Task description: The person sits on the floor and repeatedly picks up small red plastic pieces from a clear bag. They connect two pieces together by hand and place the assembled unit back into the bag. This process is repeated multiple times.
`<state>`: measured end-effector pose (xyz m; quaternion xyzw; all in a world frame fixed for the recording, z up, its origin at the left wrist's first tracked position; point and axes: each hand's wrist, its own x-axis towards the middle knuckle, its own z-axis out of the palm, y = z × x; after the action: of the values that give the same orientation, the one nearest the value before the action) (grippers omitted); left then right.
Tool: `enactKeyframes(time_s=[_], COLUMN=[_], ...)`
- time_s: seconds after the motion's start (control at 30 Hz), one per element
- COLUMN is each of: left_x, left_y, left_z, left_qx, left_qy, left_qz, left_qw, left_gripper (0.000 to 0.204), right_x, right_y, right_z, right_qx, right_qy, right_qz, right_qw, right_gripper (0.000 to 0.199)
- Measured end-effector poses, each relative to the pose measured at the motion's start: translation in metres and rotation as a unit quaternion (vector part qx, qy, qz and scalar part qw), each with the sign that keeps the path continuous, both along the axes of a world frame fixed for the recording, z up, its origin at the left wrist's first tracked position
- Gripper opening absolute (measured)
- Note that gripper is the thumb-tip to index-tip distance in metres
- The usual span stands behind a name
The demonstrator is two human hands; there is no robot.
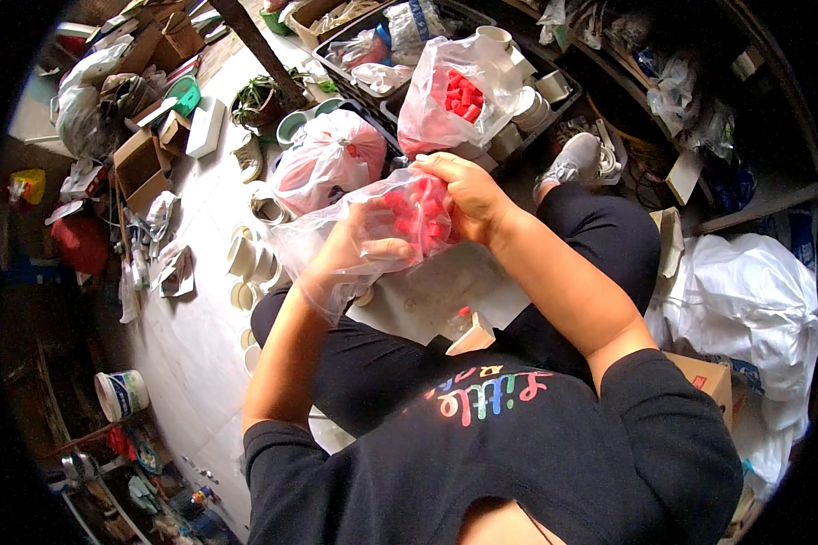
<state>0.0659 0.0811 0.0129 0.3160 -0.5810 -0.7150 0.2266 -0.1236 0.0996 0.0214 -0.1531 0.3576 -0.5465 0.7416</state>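
Presumably light, the bag should handle as limp, slippery film, its red pieces prone to shifting; a gathered fold should give the surest hold. It is up off the floor, between the right hand, clamped on its right end, and the left hand, which appears to be inside, its grip on the pieces impossible to confirm.

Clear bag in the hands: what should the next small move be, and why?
Probably ease the left hand out of the clear bag while the right hand steadies it: the left hand appears to be inside, plastic draped over it, and the red pieces sit bunched between the two hands.
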Motion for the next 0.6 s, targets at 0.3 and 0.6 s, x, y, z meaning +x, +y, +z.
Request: enactKeyframes(time_s=[0.3,0.6], left_x=[-0.018,-0.028], left_y=[0.010,0.021], left_z=[-0.021,-0.032], left_qx=[0.056,0.248], left_qy=[-0.010,0.131], left_qz=[0.038,0.018], left_qw=[0.998,0.960], left_gripper=[0.056,0.038], right_x=[0.006,0.008], right_y=[-0.001,-0.008], right_z=[-0.004,-0.008], right_qx=[-0.004,0.038], right_qy=[-0.008,-0.045], right_qz=[-0.042,-0.054], right_qw=[0.999,0.997], right_gripper=[0.013,0.015])
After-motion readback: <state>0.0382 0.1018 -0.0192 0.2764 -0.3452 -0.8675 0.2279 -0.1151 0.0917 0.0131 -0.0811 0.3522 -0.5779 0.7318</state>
